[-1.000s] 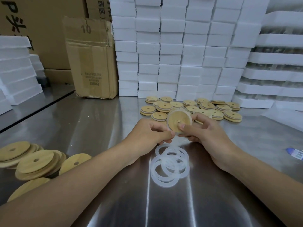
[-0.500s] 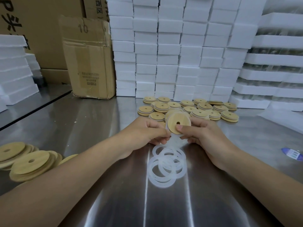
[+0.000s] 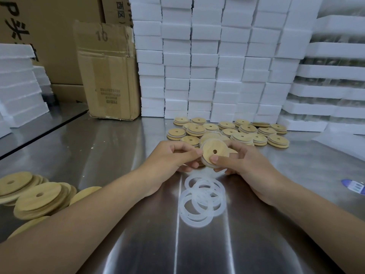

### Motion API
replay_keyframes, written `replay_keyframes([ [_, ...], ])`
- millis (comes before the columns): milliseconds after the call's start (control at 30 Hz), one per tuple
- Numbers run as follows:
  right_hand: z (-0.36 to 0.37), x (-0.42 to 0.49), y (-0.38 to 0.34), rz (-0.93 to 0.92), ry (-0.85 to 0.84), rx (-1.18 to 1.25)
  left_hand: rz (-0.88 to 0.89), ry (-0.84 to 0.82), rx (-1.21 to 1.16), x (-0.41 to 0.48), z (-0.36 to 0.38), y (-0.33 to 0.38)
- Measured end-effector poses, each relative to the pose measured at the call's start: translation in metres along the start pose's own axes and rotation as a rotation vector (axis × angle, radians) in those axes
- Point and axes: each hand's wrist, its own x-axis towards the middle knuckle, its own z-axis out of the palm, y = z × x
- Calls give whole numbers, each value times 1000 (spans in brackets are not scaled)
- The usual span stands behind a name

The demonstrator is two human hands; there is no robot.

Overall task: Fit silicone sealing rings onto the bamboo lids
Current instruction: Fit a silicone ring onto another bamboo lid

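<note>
- head view: a round bamboo lid [image 3: 209,149] with a small centre hole is held tilted toward the camera, just above the steel surface [image 3: 118,147], between both hands.
- the left hand [image 3: 174,157] pinches the lid's left rim, thumb tip on the edge and fingers curled behind; its grip is closed on the lid.
- the right hand [image 3: 250,165] grips the right side, with its thumb pressed on the face just below the hole.
- a pale ring [image 3: 204,163] shows along the lid's lower left edge.
- loose rings [image 3: 199,204] lie overlapping on the surface between the forearms, just nearer than the hands.
- a heap of lids [image 3: 246,133] lies just behind the hands; plain lids [image 3: 37,197] are stacked at far left.
- a worn cardboard box [image 3: 108,80] bears "10"; the smaller print lower down is too blurred to read.
- a bigger carton [image 3: 49,36] behind it shows large black characters, cut off by the frame.
- a blue and white label [image 3: 353,185] lies at far right, its print unreadable.
- white foam blocks [image 3: 205,56] are stacked along the back.
</note>
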Motion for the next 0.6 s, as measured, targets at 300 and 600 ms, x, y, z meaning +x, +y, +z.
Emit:
replay_keyframes([
  [300, 6, -4, 5, -233, -128, -366, 8, 2, 59, 0, 4, 0],
  [600, -29, 22, 0, -178, 315, -479, -74, 137, 36, -4, -10, 38],
])
